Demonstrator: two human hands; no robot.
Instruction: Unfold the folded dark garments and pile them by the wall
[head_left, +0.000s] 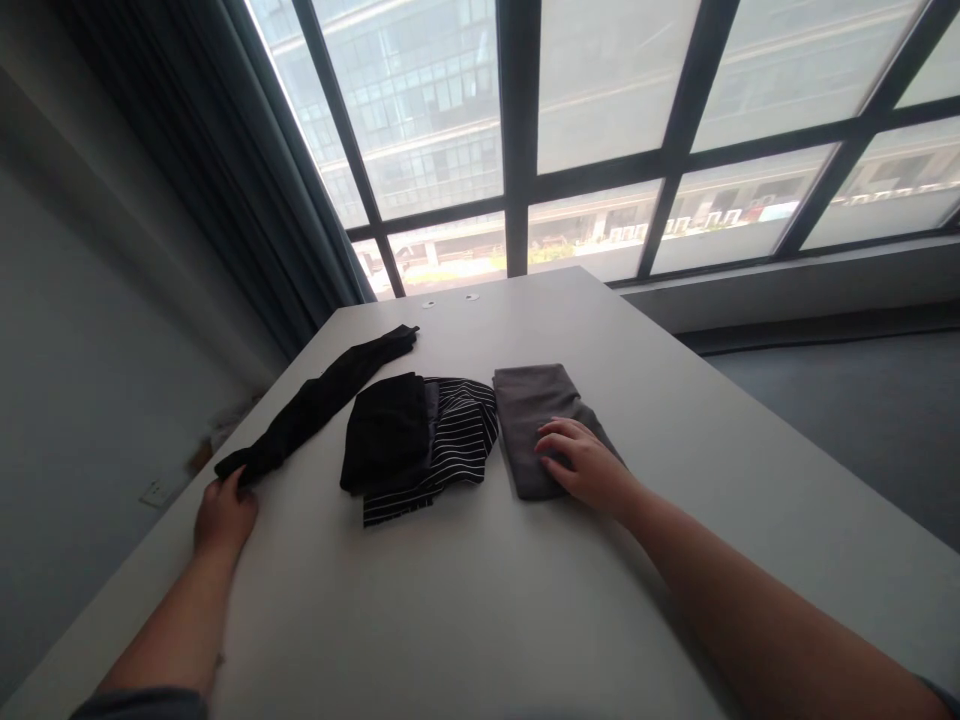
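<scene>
A long black garment lies stretched diagonally across the left part of the white table. My left hand pinches its near end at the table's left edge. A folded grey cloth lies right of centre, and my right hand rests flat on its near right part, fingers spread. Between the two sits a folded black piece on top of a black-and-white striped garment.
Dark curtains hang at the left, beside large windows behind the table. Two small round marks sit near the table's far edge. A wall socket shows below the left edge.
</scene>
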